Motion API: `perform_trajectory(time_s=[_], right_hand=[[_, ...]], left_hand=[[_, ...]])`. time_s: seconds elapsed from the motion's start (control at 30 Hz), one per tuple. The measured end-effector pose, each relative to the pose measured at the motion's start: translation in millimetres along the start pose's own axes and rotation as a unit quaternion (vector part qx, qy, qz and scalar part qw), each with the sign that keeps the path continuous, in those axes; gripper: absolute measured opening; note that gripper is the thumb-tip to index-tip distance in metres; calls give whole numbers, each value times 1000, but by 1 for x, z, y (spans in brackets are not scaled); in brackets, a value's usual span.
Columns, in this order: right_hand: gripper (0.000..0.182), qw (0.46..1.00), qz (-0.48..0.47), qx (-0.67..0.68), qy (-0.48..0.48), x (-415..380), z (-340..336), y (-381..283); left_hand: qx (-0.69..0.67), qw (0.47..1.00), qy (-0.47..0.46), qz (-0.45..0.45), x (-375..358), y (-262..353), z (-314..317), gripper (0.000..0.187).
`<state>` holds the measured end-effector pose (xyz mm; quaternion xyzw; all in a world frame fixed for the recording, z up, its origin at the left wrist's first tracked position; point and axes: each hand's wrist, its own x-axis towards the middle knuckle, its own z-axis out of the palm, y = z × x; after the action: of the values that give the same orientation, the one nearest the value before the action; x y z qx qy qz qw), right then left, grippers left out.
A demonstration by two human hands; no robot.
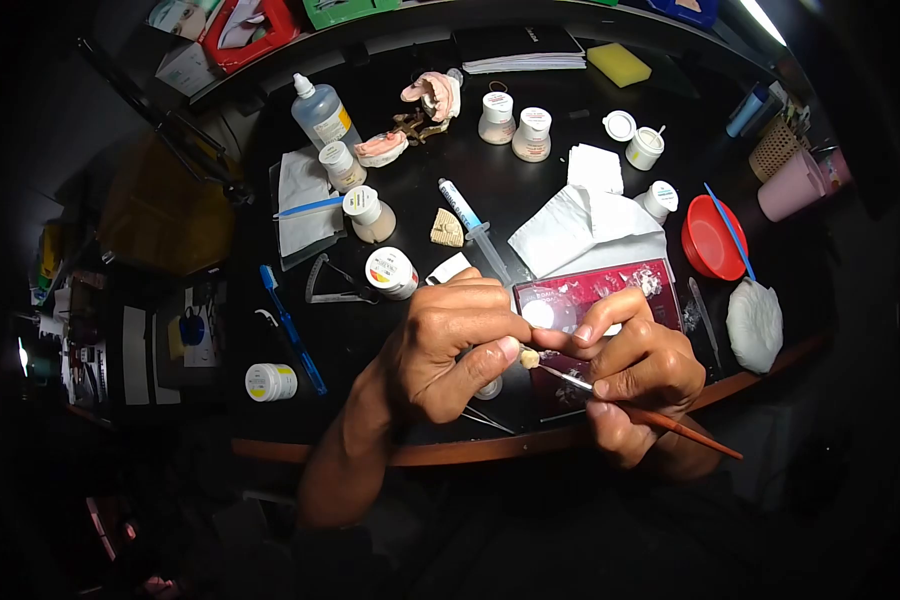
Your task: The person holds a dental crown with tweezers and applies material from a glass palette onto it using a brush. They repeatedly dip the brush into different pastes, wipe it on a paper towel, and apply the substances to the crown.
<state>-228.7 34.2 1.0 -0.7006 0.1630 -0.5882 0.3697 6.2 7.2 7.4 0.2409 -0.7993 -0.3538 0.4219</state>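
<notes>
My left hand [455, 345] is closed, thumb and forefinger pinching a small cream-coloured dental crown [530, 358] at their tips. Whether a thin holder sits between fingers and crown is too small to tell. My right hand [645, 370] grips a fine brush [685, 432] with a reddish-brown wooden handle and a metal ferrule. Its tip points left and lies very near or against the crown. The forefingers of both hands come close together above it. Beneath them is a dark red mixing slab [550, 385] with white powdery residue, partly hidden by my hands.
Around the hands stand powder jars [391, 272], a syringe [465, 210], folded tissues [570, 235] and a red bowl [713, 238]. Farther back are a dental cast [435, 98] and a dropper bottle [322, 112]. A blue toothbrush [292, 330] lies left; tweezers [488, 420] lie near the front edge.
</notes>
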Motion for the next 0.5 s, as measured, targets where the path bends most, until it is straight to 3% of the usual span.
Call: perform_trajectory(time_s=[0.5], right_hand=[[17, 999, -39, -18, 12, 2, 4, 4]], left_hand=[[-17, 1000, -2, -20, 3, 4, 1, 38]])
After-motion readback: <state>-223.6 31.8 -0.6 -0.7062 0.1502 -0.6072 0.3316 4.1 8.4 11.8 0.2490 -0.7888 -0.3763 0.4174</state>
